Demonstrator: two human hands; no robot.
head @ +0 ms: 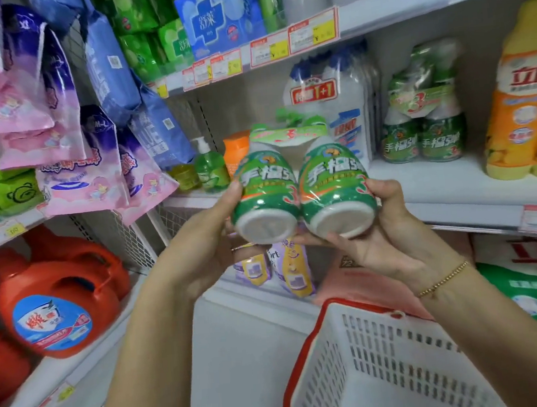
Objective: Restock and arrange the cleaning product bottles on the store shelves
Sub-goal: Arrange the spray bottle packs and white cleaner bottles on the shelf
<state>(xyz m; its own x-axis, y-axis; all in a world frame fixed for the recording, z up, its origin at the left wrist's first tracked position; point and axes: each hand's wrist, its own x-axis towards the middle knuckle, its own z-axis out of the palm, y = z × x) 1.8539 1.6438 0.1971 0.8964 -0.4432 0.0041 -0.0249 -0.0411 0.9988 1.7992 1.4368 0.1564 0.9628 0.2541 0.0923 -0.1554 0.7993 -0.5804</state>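
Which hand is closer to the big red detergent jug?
Left. The left hand holds the twin-pack up-right of the red jug; the right hand holds the pack's far side, farther right.

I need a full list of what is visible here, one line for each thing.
held twin pack: one, green and white, tilted, before the middle shelf
white bottles: one wrapped pack, white and blue, middle shelf, centre
shelved twin pack: one, green, right of the white bottles
yellow bottles: two, yellow and orange, middle shelf, far right
pump bottle: one, green, middle shelf, left
detergent jugs: at least three, red, bottom left
basket: one, white with red rim, below the hands
soft packs: many, pink, purple, blue, upper left
left hand: holds the held twin pack's left bottle
right hand: holds its right bottle, bracelet on wrist
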